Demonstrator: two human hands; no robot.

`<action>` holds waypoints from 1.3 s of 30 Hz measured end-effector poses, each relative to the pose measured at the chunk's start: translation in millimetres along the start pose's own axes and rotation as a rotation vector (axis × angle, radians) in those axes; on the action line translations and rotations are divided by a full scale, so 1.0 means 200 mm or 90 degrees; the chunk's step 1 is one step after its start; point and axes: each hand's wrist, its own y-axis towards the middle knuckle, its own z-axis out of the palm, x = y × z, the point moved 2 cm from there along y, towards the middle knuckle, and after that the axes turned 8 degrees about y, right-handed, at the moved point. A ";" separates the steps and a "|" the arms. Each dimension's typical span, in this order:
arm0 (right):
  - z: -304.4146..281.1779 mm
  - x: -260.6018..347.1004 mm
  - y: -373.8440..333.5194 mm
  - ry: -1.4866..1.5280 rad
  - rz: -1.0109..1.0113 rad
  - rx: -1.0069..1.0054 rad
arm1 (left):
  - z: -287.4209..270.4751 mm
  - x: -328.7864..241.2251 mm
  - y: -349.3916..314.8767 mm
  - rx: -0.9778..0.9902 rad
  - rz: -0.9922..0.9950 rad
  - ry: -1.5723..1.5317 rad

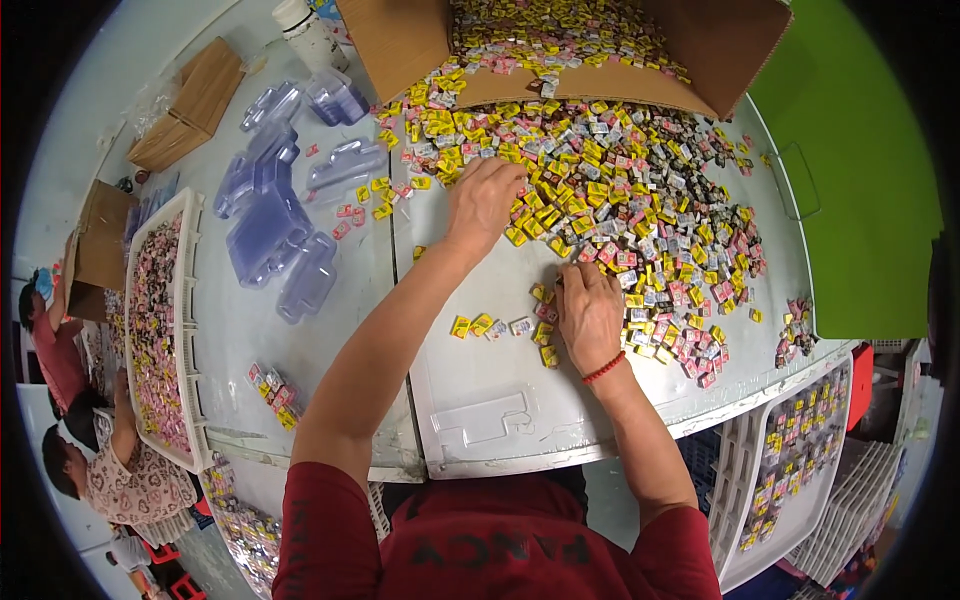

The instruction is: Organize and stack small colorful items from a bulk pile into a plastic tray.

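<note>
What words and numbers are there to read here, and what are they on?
Red shirt: big dark letters on the front; I don't copy those out.
Left sleeve: smaller dark letters, too unclear to read.
Small colourful pieces: tiny print, too small to read.

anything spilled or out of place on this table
Yes, mildly: a few small pink packets lie loose beside the clear plastic trays, apart from the main heap in front of the open cardboard box, so they look strayed.
</note>
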 end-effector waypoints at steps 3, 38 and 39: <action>0.00 0.01 -0.02 0.040 0.013 0.016 | 0.06 -0.04 0.06 0.021 0.104 0.013; 0.01 0.19 -0.18 0.009 0.097 0.031 | -0.62 -0.08 -0.68 0.334 -0.249 -0.144; 0.02 0.19 -0.19 0.010 0.097 0.030 | -0.61 -0.06 -0.68 0.333 -0.248 -0.147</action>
